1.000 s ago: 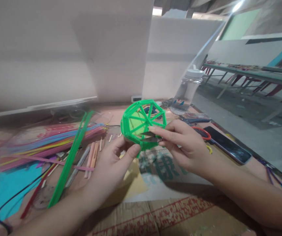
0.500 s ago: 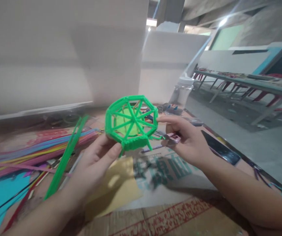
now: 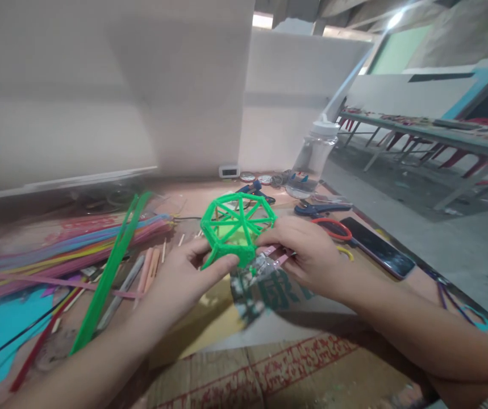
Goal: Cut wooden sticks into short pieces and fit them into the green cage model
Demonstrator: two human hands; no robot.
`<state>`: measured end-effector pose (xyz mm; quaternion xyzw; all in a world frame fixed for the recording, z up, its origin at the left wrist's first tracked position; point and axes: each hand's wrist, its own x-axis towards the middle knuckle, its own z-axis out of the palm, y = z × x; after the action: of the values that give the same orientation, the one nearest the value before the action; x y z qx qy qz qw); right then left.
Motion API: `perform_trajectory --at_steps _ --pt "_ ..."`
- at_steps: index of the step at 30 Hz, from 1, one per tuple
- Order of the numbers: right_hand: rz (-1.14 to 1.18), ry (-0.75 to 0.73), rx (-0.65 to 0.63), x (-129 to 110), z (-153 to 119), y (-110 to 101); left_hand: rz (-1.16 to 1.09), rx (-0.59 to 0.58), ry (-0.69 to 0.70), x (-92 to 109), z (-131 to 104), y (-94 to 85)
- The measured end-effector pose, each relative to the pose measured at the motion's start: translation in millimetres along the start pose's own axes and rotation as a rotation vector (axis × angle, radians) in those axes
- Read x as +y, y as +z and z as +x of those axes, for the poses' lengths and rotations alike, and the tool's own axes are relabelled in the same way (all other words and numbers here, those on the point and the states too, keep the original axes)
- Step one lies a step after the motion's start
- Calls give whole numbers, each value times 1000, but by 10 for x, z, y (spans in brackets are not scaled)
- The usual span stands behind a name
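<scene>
Works at a crowded tabletop (image 3: pixel 422 289), with turquoise paper (image 3: pixel 0 346) lying at far left beside a bundle of pink, yellow and blue fuzzy stems (image 3: pixel 82 244). Has loose green stems (image 3: pixel 106 278) slanting near the bundle's right end, then a grey stick (image 3: pixel 120 292) and several pink and orange sticks (image 3: pixel 149 267) lying just beyond the left forearm. Grips with the left hand (image 3: pixel 195 272) a spoked, many-sided green frame (image 3: pixel 241 217), pressing the thumb to its near side, with the other fingers partly hidden. Holds the frame raised and tilted at centre, between the two palms, above yellow paper (image 3: pixel 196 329) and a white sheet (image 3: pixel 312 324) printed with teal characters. Clasps in the right hand (image 3: pixel 312 250) a small pink-handled tool (image 3: pixel 284 257), bringing the fingertips close to the frame's right side; cannot tell whether touching. Leaves a clear bottle (image 3: pixel 309 156) upright toward the back, and, farther right, a blue-handled tool (image 3: pixel 329 209), a red handle loop (image 3: pixel 341 227) and a dark phone (image 3: pixel 378 247) lying flat beyond the right forearm. Shows red chairs (image 3: pixel 461 162) in the background at right.
</scene>
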<state>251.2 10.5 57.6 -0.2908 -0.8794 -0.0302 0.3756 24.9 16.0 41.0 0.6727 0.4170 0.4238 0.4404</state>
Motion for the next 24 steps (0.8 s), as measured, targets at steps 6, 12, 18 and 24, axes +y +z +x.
perform_trajectory --at_steps 6,12,18,24 --pt "64 116 -4 -2 27 -173 115 198 81 -1 -61 -87" --pt "-142 6 62 -3 8 -137 217 270 206 13 -167 -137" --pt "-182 -27 84 -63 6 -74 272 252 256 27 -216 -98" --pt "-162 -11 74 -79 5 -67 408 304 227 64 -238 -68"
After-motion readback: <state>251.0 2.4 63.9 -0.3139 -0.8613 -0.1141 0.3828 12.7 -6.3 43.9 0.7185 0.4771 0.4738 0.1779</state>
